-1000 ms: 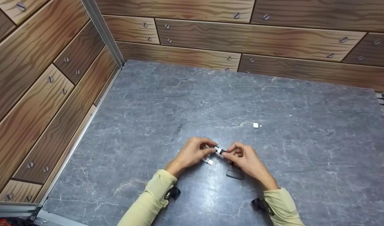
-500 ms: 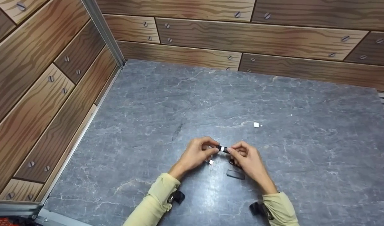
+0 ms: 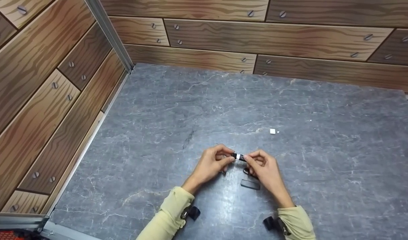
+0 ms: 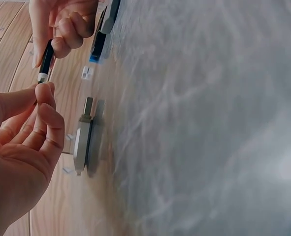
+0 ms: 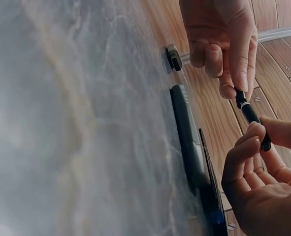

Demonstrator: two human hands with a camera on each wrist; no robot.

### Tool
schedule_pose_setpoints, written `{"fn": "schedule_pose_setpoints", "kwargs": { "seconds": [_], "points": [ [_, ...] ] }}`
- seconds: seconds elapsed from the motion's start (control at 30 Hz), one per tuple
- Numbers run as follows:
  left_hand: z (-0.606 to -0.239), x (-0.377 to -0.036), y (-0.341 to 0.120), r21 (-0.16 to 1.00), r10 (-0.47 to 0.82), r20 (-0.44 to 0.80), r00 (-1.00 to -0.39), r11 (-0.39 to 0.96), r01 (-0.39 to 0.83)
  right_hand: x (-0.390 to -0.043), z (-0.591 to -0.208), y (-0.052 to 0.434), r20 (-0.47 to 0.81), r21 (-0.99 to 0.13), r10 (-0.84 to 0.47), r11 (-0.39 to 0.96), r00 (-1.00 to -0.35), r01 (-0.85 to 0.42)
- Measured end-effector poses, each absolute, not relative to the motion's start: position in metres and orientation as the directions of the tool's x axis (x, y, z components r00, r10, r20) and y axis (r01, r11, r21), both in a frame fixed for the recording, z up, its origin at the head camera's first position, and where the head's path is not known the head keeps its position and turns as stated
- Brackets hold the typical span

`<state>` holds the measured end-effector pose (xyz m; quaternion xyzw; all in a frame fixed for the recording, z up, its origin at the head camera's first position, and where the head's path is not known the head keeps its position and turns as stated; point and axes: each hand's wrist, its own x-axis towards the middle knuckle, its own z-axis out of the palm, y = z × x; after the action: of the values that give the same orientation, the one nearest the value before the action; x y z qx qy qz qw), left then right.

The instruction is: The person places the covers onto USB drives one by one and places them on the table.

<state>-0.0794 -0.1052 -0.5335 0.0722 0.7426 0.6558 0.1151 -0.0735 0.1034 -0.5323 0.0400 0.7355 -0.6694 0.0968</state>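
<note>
Both hands meet over a small black stick with a white band, held clear of the table. My left hand pinches its left end between thumb and fingers. The right hand grips the longer black part the same way. Below the left hand, a light grey USB stick with a metal connector shows in the left wrist view; the hand mostly hides it from the head camera. Beneath the right fingers lies a black flat piece with a blue end, partly covered in the head view.
A dark grey oblong stick lies just in front of the right hand. Farther back on the grey marbled table is a small white block with a tiny white bit beside it. Wood-patterned walls rise behind and at left.
Both hands have shifted slightly right, and the banded stick has turned nearer level, with more black showing at its left end. The pale tip below the left hand has become hidden.
</note>
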Motion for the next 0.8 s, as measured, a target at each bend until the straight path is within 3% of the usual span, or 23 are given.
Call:
{"fn": "schedule_pose_setpoints", "kwargs": {
  "seconds": [0.37, 0.8],
  "points": [
    [-0.536, -0.076, -0.098, 0.999, 0.264, -0.042, -0.964, 0.031, -0.035, -0.073, -0.528, 0.111, -0.149, -0.987, -0.129, 0.081, -0.98, 0.139],
    [-0.532, -0.073, -0.097, 0.991, 0.278, -0.077, -0.958, 0.131, -0.042, -0.073, -0.528, 0.116, -0.159, -0.979, -0.193, 0.156, -0.968, 0.13]
  ]
}}
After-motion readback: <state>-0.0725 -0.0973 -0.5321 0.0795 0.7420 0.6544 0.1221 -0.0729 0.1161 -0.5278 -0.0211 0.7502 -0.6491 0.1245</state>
